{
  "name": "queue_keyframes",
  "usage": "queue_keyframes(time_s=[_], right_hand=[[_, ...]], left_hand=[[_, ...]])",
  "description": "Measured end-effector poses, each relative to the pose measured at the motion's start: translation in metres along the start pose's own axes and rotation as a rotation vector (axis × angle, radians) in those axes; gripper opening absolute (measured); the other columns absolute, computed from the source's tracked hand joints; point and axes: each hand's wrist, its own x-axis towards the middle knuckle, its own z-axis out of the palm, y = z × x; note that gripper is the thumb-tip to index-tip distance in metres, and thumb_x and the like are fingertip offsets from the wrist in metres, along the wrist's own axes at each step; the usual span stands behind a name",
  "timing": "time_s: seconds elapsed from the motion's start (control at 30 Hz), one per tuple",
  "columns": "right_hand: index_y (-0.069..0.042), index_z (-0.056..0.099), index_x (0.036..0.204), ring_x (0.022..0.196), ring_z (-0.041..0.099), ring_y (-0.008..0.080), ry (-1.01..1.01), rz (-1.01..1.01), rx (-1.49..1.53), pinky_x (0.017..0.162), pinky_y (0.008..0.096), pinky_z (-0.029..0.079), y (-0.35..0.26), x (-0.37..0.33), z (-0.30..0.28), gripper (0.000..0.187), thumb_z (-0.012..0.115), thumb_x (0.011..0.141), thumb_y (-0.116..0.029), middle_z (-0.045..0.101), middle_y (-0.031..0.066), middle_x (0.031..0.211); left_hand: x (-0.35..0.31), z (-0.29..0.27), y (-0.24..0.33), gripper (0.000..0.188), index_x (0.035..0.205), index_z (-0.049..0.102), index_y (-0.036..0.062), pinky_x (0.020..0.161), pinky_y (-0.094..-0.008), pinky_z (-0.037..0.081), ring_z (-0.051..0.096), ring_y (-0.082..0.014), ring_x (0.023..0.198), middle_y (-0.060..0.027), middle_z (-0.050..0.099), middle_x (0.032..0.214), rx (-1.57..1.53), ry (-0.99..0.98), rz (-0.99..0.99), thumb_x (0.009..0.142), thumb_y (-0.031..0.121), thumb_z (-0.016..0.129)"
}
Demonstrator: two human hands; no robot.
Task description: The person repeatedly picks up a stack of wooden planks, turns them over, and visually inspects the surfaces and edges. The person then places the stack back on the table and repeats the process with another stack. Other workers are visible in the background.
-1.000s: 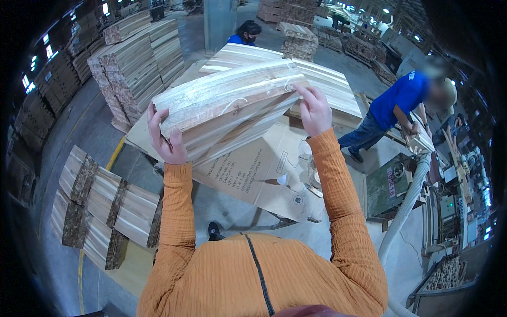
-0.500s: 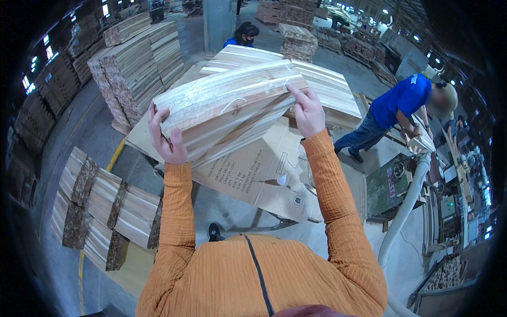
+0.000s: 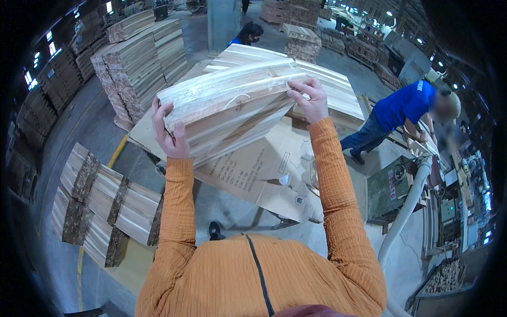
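Light striped wooden boards are held tilted in front of me, close together; how many is unclear. Thin white curved marks or strands show along the near edge. My left hand is closed around their left end, thumb on the near side and fingers behind. At the upper right corner, my right hand has its thumb and fingers closed on the edge. Beneath the boards lies a printed brown cardboard sheet on a table. More striped panels rest stacked just beyond.
Tall stacks of wood stand at the far left. Nearer left, bark-edged wood pieces lie on a pallet. A person in blue works at the right, near a green machine and a pale hose. Another person is behind the panels.
My right hand's fingers have shifted slightly and bent more at the boards' corner. The left hand keeps its hold. The view has moved a little; the person in blue leans further forward.
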Motion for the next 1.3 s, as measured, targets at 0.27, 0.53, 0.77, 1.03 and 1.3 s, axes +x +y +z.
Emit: queue_keyframes(time_s=[0.27, 0.53, 0.77, 1.03, 1.3], right_hand=[[-0.01, 0.071, 0.08, 0.074, 0.052, 0.0163, 0.129, -0.137, 0.115, 0.065, 0.0306, 0.041, -0.003, 0.004, 0.018, 0.012, 0.074, 0.07, -0.014, 0.055, 0.001, 0.074], [-0.007, 0.066, 0.077, 0.073, 0.05, 0.0179, 0.052, -0.389, -0.049, 0.07, 0.0298, 0.037, -0.079, 0.016, 0.05, 0.005, 0.069, 0.073, -0.008, 0.056, 0.0018, 0.073], [-0.015, 0.068, 0.083, 0.078, 0.049, 0.017, -0.015, -0.511, -0.176, 0.076, 0.0337, 0.033, -0.091, 0.011, 0.073, 0.01, 0.068, 0.073, -0.014, 0.056, -0.0034, 0.079], [-0.022, 0.069, 0.1, 0.094, 0.047, 0.0201, 0.085, -0.554, -0.409, 0.086, 0.0379, 0.031, -0.089, -0.011, 0.062, 0.045, 0.061, 0.06, -0.003, 0.056, -0.002, 0.097], [-0.027, 0.069, 0.098, 0.098, 0.046, 0.0202, 0.12, -0.547, -0.463, 0.086, 0.038, 0.031, -0.086, -0.013, 0.062, 0.043, 0.061, 0.063, -0.003, 0.056, -0.0028, 0.103]], left_hand=[[0.002, 0.002, -0.005, 0.043, 0.107, 0.054, -0.0024, 0.094, -0.0396, 0.037, 0.042, -0.0359, 0.121, -0.0286, 0.047, 0.124, -0.013, 0.006, -0.018, 0.084, 0.034, 0.053], [0.005, -0.002, -0.007, 0.043, 0.107, 0.054, -0.0021, 0.095, -0.0384, 0.036, 0.043, -0.0355, 0.121, -0.0304, 0.045, 0.125, -0.005, 0.009, -0.024, 0.084, 0.034, 0.054], [0.006, -0.003, -0.007, 0.042, 0.107, 0.054, -0.002, 0.094, -0.0377, 0.037, 0.043, -0.0349, 0.121, -0.0293, 0.047, 0.123, 0.025, -0.015, 0.004, 0.084, 0.034, 0.054], [0.006, -0.002, -0.004, 0.04, 0.107, 0.054, -0.0018, 0.093, -0.0368, 0.038, 0.042, -0.0348, 0.122, -0.0273, 0.049, 0.12, -0.001, -0.006, -0.001, 0.084, 0.031, 0.055], [0.006, -0.001, -0.004, 0.04, 0.108, 0.054, -0.0016, 0.094, -0.0372, 0.038, 0.043, -0.0353, 0.121, -0.0269, 0.047, 0.123, -0.019, -0.002, -0.024, 0.084, 0.03, 0.055]])
